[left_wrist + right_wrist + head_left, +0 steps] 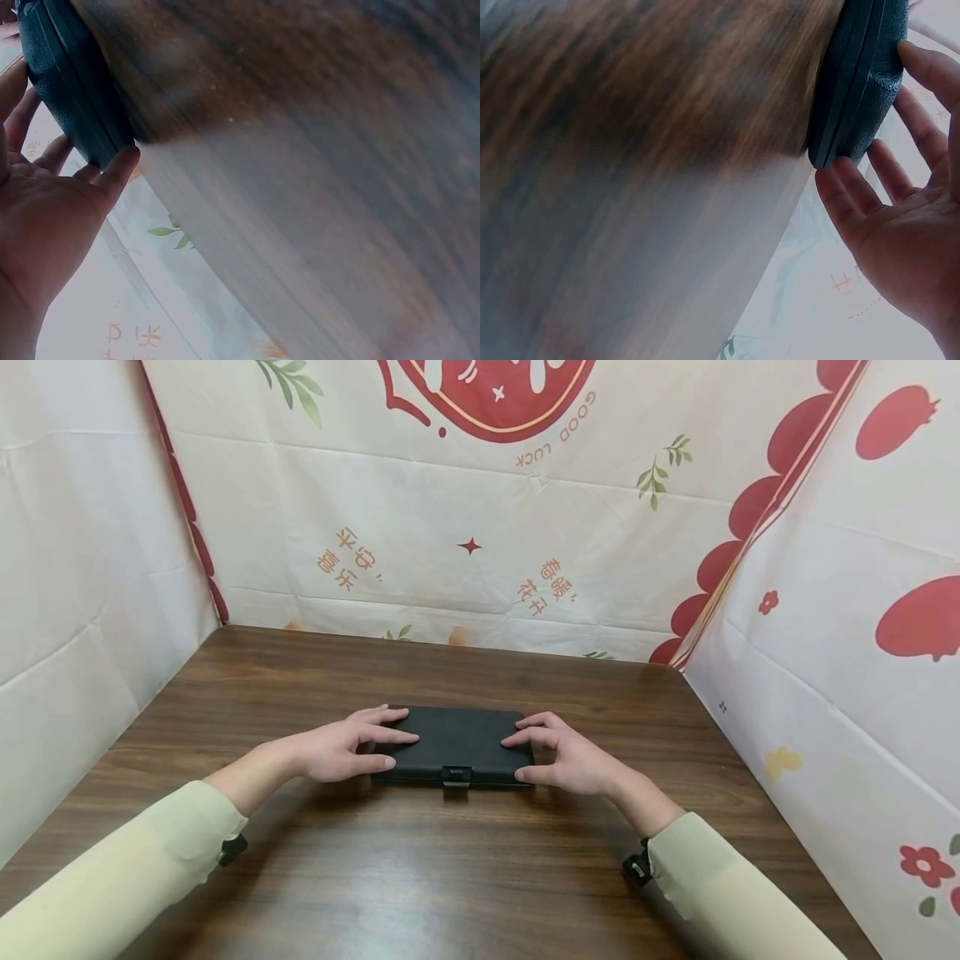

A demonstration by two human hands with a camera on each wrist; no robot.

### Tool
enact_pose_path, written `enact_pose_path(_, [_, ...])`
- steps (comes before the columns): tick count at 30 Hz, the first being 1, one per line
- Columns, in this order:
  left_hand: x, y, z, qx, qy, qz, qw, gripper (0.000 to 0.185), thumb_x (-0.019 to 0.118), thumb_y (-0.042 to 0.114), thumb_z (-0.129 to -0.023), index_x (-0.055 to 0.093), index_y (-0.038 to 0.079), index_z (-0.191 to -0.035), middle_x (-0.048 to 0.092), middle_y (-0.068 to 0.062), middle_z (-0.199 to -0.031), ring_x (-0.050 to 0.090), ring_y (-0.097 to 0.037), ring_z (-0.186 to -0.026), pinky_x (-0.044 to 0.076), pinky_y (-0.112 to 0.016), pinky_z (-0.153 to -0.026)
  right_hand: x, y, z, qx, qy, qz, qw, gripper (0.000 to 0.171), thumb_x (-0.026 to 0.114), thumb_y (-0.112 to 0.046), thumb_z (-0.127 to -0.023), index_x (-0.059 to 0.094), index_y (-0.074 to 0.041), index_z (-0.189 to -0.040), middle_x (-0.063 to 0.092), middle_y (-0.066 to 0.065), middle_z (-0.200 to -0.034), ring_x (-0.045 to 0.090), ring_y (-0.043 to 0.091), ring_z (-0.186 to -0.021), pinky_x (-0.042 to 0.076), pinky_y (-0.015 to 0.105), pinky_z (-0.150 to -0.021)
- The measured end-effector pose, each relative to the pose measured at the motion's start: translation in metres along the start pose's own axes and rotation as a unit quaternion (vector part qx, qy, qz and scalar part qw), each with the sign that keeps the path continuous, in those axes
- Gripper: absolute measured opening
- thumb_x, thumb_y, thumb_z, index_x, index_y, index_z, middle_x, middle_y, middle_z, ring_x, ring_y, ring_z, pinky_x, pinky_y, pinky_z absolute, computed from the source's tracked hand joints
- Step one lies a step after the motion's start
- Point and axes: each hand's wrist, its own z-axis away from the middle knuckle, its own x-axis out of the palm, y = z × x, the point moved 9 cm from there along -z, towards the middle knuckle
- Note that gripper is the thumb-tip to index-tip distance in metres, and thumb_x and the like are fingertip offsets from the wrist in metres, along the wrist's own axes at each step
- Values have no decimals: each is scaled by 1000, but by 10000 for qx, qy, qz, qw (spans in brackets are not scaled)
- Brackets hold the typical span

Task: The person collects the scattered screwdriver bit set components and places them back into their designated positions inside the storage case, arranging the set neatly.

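Both hands rest on a black case [455, 745] with straight fingers, nothing clenched: the left hand [341, 752] lies across its left end and the right hand [564, 758] across its right end, each thumb against the near edge. The case lies flat and closed on the brown tabletop [450, 860], near the middle, its small clasp [456, 773] facing the person. Each palm hides the case's end, so the outer corners cannot be seen from the head view. Both wrist views are blurred and tilted; they show only a corner of the case, fingertips against its side, and wood grain. Pale sleeves [150, 868] cover both forearms, which angle inward from the lower corners toward the case.
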Motion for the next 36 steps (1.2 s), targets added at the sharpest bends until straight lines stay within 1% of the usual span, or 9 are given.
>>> enact_pose_path(7, [0, -1, -1, 14, 62, 54, 10000, 49, 67, 30, -111, 60, 23, -159, 25, -13, -183, 6, -50, -170, 19, -78, -132, 0, 2, 0, 32, 11, -38, 10000, 45, 84, -35, -98, 73, -34, -141, 44, 8, -165, 45, 38, -152, 43, 67, -124])
enact_pose_path(13, [0, 0, -2, -49, 49, 123, 9999, 48, 68, 29, -110, 62, 23, -157, 25, -13, -183, 6, -49, -170, 20, -78, -132, -1, 3, 1, 50, -1, -38, 10000, 44, 84, -35, -98, 73, -35, -141, 43, 9, -165, 42, 40, -154, 40, 69, -125])
enact_pose_path(19, [-1, -1, -3, -87, 35, 78, 9999, 47, 69, 29, -110, 63, 24, -157, 26, -13, -182, 8, -49, -170, 20, -79, -132, -1, -2, -2, 128, 76, 232, 9996, 46, 84, -39, -98, 72, -34, -141, 46, 7, -163, 43, 37, -150, 44, 65, -119])
enact_pose_path(21, [-1, -1, -3, -89, 42, 76, 9999, 47, 69, 29, -109, 63, 24, -156, 26, -13, -182, 8, -50, -169, 20, -79, -132, 0, -7, -4, 149, 150, 381, 9991, 49, 85, -43, -96, 70, -35, -143, 49, 6, -159, 42, 35, -146, 45, 62, -116])
enact_pose_path(24, [-1, -1, -4, -103, 59, 57, 9999, 47, 70, 30, -109, 64, 24, -156, 27, -13, -182, 9, -50, -169, 21, -79, -131, 4, -18, -10, 50, 221, 544, 9983, 57, 87, -46, -94, 68, -35, -146, 53, 3, -151, 42, 30, -139, 45, 58, -113])
enact_pose_path(27, [-1, -1, -4, -132, 65, 35, 9999, 47, 70, 31, -109, 64, 25, -156, 27, -13, -182, 10, -50, -169, 21, -79, -131, 15, -33, -17, -182, 93, 708, 9973, 62, 89, -48, -92, 66, -36, -148, 53, 3, -147, 43, 28, -137, 46, 55, -113])
enact_pose_path(30, [-1, -2, -5, -175, 45, 44, 9998, 47, 69, 32, -109, 64, 26, -156, 28, -13, -182, 11, -50, -169, 21, -79, -131, 26, -46, -24, -334, -89, 875, 9956, 67, 90, -50, -90, 64, -35, -150, 52, 3, -146, 43, 28, -139, 47, 54, -115])
enact_pose_path(36, [-1, -1, -4, -208, 37, 40, 9998, 47, 69, 33, -109, 64, 27, -156, 28, -13, -182, 12, -50, -169, 22, -79, -130, 40, -61, -39, -318, -305, 1047, 9935, 78, 94, -50, -86, 60, -31, -153, 49, 3, -145, 45, 27, -139, 45, 53, -119])
